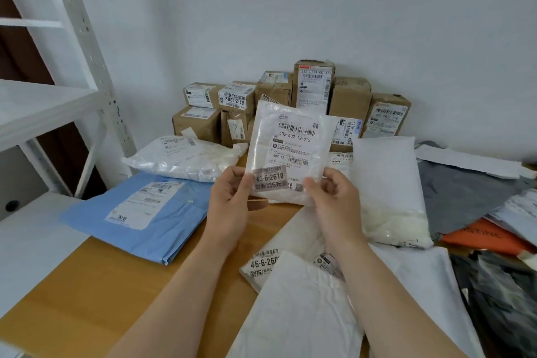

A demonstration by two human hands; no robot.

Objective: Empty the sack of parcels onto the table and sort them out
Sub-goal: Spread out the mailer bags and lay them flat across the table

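Observation:
I hold a small white plastic parcel upright above the wooden table, its label facing me. My left hand pinches its lower left corner and my right hand grips its lower right corner. On the table lie a blue mailer at the left, a white bag behind it, a tall white mailer at the right, and more white mailers under my forearms. Several brown cardboard boxes are stacked against the wall. No sack is in view.
A white metal shelving rack stands at the left beside the table. At the right edge lie a grey mailer, an orange mailer and a black bag. Bare wood shows at the front left of the table.

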